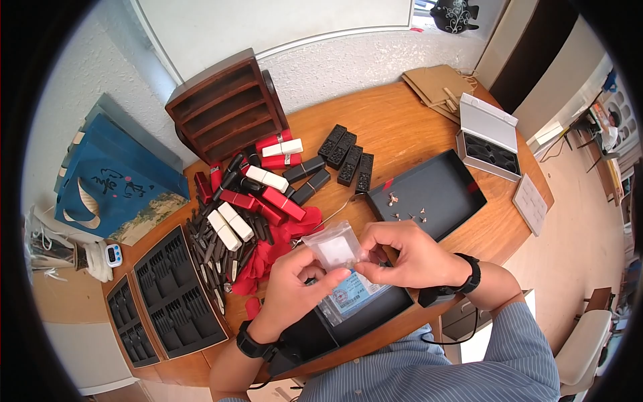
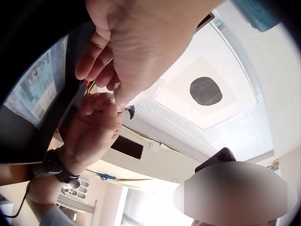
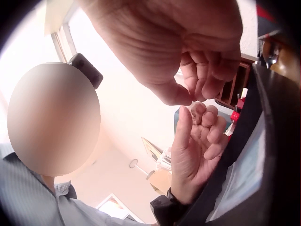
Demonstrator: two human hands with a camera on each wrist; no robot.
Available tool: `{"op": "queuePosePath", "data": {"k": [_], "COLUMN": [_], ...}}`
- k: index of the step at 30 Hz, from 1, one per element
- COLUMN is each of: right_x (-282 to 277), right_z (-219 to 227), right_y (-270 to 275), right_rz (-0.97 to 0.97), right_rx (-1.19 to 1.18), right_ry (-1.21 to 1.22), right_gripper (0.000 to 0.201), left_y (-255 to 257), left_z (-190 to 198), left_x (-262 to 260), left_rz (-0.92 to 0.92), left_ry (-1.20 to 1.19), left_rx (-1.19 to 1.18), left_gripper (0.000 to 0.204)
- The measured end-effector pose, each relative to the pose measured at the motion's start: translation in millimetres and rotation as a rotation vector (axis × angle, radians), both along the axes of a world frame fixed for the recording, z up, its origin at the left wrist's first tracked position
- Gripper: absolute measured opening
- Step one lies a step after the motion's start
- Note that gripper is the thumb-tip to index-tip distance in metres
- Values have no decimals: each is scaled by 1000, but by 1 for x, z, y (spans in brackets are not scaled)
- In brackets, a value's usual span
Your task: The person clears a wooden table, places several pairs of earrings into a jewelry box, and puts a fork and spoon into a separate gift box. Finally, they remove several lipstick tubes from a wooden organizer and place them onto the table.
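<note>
Over the near black box (image 1: 382,313), both hands pinch a small clear plastic bag (image 1: 337,246) with something white inside. My left hand (image 1: 289,287) grips its lower left side between thumb and fingers. From the other side, the thumb and fingers of my right hand (image 1: 418,256) pinch its right edge. The fingertips of both hands nearly meet in the right wrist view, where the left hand (image 3: 190,153) faces the right. Under the hands, a clear sleeve with a blue printed card (image 1: 353,295) lies in the near box.
Behind the right hand, a black tray (image 1: 445,191) holds several small metallic pieces (image 1: 394,199). To the left are piled red and white boxes (image 1: 231,224), red cloth (image 1: 264,258) and black slotted trays (image 1: 177,295). A wooden rack (image 1: 228,107) and an open grey box (image 1: 492,144) stand farther back.
</note>
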State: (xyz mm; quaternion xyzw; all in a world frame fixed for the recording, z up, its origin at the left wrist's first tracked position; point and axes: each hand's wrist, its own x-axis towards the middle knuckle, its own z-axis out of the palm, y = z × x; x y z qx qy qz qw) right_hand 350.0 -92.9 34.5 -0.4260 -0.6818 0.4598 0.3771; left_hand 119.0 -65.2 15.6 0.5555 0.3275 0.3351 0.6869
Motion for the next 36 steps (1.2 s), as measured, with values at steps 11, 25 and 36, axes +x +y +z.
{"op": "queuePosePath", "data": {"k": [11, 25, 36], "right_x": [-2, -2, -2], "right_z": [-5, -6, 1], "right_y": [2, 1, 1], "right_rz": [-27, -82, -67], "right_rx": [36, -1, -64], "right_ry": [36, 124, 66], "right_gripper": [17, 13, 12], "left_y": [2, 4, 4], "left_z": [5, -9, -8], "left_x": [2, -2, -1], "left_rz": [-147, -47, 50], "left_ry": [262, 27, 26], "left_rx": [441, 257, 310], "left_gripper": [33, 8, 9]}}
